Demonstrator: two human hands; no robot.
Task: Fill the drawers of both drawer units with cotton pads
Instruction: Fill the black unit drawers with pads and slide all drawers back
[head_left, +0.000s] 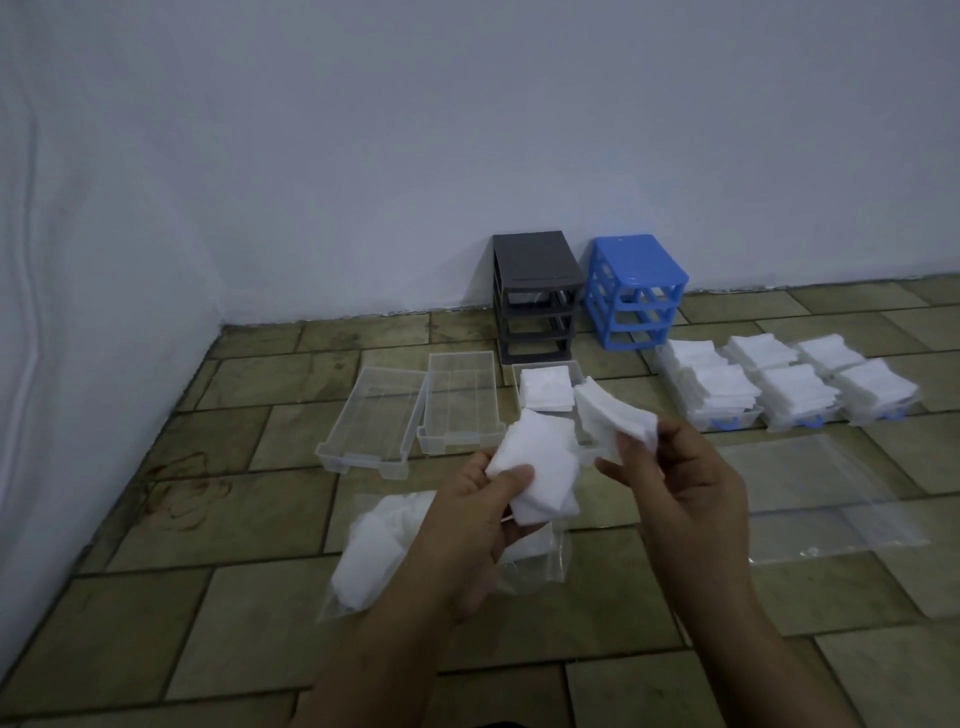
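While my left hand (470, 512) grips one stack of cotton pads (535, 470), my right hand (675, 475) pinches a second stack (610, 415) above a half-filled drawer (545, 387). Two clear drawers (415, 410) lie left of it; the grey unit (535, 296) and blue unit (636, 291) stand against the wall behind.

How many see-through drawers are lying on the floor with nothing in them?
2. One empty drawer lies furthest left on the tiles; the second empty drawer is right beside it, left of the drawer with cotton pads. The hands may hide others.
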